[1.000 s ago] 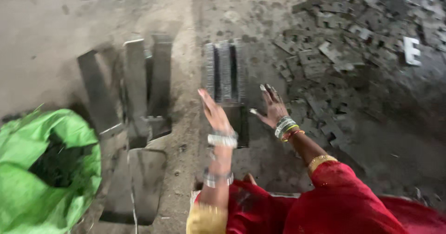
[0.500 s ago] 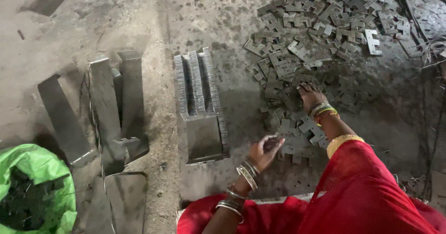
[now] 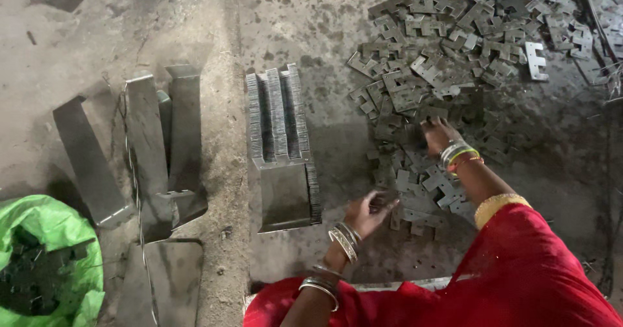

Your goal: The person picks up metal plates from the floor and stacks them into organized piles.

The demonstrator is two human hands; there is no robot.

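Observation:
My right hand (image 3: 439, 136), bangles at the wrist, rests fingers-down on a loose heap of flat E-shaped metal plates (image 3: 448, 48) spread over the floor to the right. I cannot make out any plate held in it. My left hand (image 3: 370, 211) hovers palm-up with its fingers slightly curled and nothing in it. It is just right of the near end of a metal channel holder (image 3: 285, 197). A tight stack of the same plates (image 3: 278, 116) stands on edge in the far half of that holder.
Several long bent metal channels (image 3: 162, 145) lie on the gritty floor to the left. A green sack (image 3: 58, 236) with dark scrap inside sits at the bottom left. A single pale E-shaped plate (image 3: 536, 61) lies at the far right of the heap.
My left hand drew back from the stacked plates toward my body and turned palm-up. My right hand moved right onto the loose heap. The view shifted right.

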